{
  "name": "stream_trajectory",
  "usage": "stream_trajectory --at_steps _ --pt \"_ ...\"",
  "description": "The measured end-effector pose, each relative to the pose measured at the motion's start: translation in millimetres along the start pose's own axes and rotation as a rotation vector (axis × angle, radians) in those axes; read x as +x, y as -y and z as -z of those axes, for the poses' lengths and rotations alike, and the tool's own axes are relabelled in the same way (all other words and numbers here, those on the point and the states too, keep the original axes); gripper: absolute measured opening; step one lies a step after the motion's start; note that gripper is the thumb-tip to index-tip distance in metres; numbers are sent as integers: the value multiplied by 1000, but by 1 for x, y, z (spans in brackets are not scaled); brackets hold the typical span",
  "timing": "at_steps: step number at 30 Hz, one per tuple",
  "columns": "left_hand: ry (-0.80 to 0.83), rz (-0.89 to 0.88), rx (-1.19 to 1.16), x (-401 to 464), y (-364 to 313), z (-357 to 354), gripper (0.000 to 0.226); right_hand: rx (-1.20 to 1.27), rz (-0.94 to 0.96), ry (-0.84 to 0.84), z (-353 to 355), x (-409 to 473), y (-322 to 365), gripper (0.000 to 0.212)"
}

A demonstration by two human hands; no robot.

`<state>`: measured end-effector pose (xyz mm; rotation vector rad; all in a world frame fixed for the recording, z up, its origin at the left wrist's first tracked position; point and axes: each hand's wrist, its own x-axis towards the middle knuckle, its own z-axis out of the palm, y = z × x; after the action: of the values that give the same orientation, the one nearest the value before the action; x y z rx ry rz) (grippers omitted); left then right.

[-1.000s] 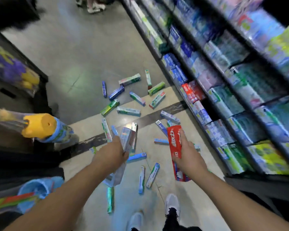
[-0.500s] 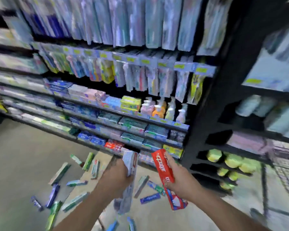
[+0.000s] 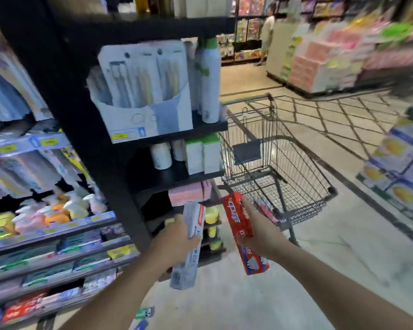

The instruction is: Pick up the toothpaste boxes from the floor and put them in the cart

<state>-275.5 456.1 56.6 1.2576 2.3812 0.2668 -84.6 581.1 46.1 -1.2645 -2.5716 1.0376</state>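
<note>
My left hand (image 3: 174,244) grips a white and grey toothpaste box (image 3: 187,248) held upright at chest height. My right hand (image 3: 260,231) grips a red toothpaste box (image 3: 239,217), tilted, with its top end leaning left. Both boxes hang in front of the wire shopping cart (image 3: 308,160), which stands just ahead and to the right. A red and white box (image 3: 266,210) lies in the cart's basket behind my right hand. Two toothpaste boxes (image 3: 144,314) lie on the floor near the bottom edge.
A black shelf end (image 3: 86,110) with bottles and packs stands directly left of the cart. Long shelves (image 3: 45,253) of toothpaste run along the left. Stacked goods (image 3: 401,167) sit at the right. A person (image 3: 267,29) stands far down the aisle.
The view has swung right from the littered floor and shelves to the cart. Both hands kept hold of their boxes and now hover close to the cart's basket.
</note>
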Motion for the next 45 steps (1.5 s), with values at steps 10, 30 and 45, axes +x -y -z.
stream_trajectory --at_steps 10,30,45 --pt "137 -249 21 105 -245 -63 53 61 -306 -141 158 -5 -161 107" --pt "304 -239 -73 404 -380 -79 41 -17 -413 -140 249 268 -305 103" --pt "279 217 -231 551 -364 -244 34 -83 -413 100 150 449 -459 112"
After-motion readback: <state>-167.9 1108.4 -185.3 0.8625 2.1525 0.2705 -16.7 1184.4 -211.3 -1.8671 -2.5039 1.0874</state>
